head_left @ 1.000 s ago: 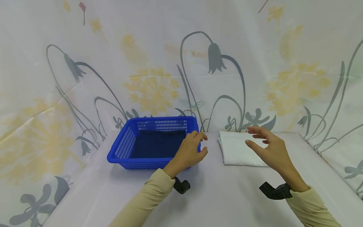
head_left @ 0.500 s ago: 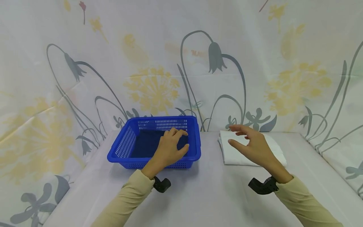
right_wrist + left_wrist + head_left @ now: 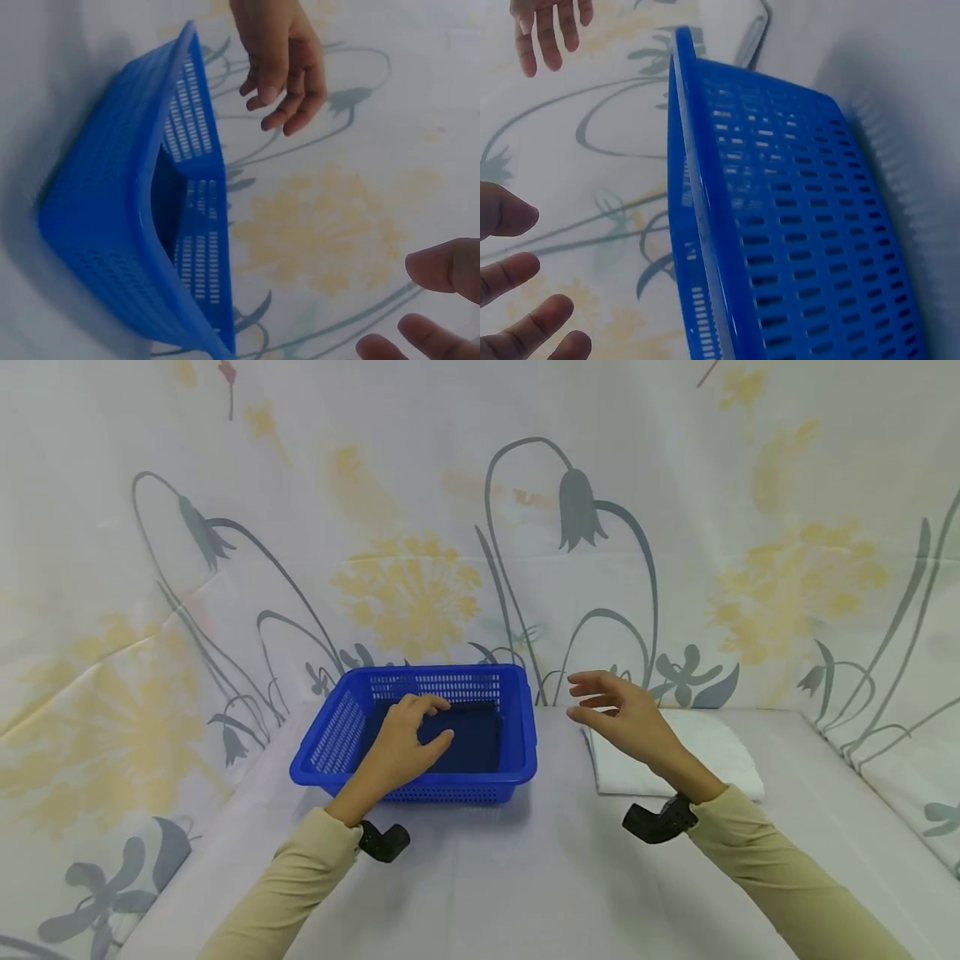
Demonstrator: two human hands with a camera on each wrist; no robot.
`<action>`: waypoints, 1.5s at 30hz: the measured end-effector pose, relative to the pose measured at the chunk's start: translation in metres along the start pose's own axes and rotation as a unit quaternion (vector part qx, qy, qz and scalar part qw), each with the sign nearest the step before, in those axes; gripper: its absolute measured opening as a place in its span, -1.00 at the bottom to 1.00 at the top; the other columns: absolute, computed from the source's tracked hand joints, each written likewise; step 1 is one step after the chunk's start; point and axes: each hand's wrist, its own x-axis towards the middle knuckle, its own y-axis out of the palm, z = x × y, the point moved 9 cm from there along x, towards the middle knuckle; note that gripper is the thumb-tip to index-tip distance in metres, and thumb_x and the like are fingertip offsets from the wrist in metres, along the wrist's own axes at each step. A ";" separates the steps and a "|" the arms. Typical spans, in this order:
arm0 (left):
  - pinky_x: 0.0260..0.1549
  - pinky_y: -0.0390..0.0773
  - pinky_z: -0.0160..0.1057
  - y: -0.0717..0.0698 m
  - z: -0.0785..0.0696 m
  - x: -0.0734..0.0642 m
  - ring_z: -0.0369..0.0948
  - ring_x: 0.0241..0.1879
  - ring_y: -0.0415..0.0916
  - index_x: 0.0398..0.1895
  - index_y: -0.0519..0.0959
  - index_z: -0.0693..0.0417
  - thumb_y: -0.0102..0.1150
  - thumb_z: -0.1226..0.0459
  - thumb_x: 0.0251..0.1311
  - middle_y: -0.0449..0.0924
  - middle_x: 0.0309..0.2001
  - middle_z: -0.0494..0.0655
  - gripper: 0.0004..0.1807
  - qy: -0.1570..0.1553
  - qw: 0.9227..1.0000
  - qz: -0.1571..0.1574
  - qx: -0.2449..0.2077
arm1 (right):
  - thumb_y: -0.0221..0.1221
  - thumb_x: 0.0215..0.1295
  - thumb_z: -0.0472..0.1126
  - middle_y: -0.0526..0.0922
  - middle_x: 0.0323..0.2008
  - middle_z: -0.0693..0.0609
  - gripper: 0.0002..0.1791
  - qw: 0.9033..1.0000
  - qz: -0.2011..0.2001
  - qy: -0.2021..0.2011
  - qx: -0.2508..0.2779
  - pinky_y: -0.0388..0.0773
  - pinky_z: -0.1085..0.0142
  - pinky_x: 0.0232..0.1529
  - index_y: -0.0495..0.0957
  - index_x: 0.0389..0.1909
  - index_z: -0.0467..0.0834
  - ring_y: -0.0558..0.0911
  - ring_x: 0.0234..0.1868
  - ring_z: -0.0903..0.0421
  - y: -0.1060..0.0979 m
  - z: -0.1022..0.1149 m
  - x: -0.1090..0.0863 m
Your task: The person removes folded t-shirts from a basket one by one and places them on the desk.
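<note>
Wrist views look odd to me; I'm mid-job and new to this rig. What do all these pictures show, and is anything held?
There's no machine: the left grip and right grip are a person's bare hands. The head view looks forward and down; each wrist view comes from that wrist's camera, showing the scene sideways. On the pale surface are a blue basket with a dark, flat item inside and, to its right, a folded white cloth. The left grip appears over the basket, the right grip near the cloth; neither holds anything.

A grey-and-yellow flower-printed backdrop (image 3: 442, 435) stands behind; a pale tabletop (image 3: 517, 885) meets it.
</note>
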 end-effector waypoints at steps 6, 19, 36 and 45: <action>-0.11 0.49 0.07 -0.015 0.020 -0.004 0.08 -0.09 0.46 0.09 0.51 0.13 0.24 0.27 0.23 0.49 -0.04 0.18 -0.64 -0.043 0.999 0.007 -0.031 | 0.21 0.32 -0.09 0.54 0.11 -0.16 -0.48 0.995 0.035 0.048 0.086 0.42 -0.04 0.06 0.41 0.27 -0.14 0.54 0.07 -0.09 0.019 -0.004 0.012; -0.10 0.47 0.05 -0.040 0.072 -0.003 0.10 -0.03 0.44 0.17 0.46 0.13 0.16 0.21 0.33 0.47 0.06 0.19 -0.61 -0.162 0.976 0.001 -0.143 | 0.15 0.36 -0.16 0.44 0.17 -0.25 -0.42 0.954 0.088 0.128 0.256 0.28 -0.07 0.23 0.27 0.34 -0.24 0.37 0.23 -0.25 0.071 -0.005 0.034; -0.10 0.42 -0.19 -0.024 0.136 -0.004 -0.12 -0.12 0.37 0.32 0.28 0.27 0.09 0.30 0.33 0.38 0.10 0.16 -0.48 -0.302 0.912 0.042 -0.275 | 0.20 0.27 -0.26 0.33 0.29 -0.22 -0.38 0.941 0.066 0.189 0.274 0.33 0.00 0.20 0.28 0.34 -0.25 0.42 0.19 -0.16 0.116 -0.012 0.055; -0.36 0.46 -0.41 -0.020 0.160 -0.009 -0.22 -0.23 0.38 0.33 0.28 0.25 0.13 0.30 0.30 0.34 0.01 0.02 -0.45 -0.350 0.893 0.026 -0.281 | 0.24 0.20 -0.25 0.47 0.17 -0.20 -0.30 0.944 0.052 0.221 0.239 0.36 0.03 0.19 0.26 0.37 -0.21 0.42 0.20 -0.16 0.131 -0.027 0.067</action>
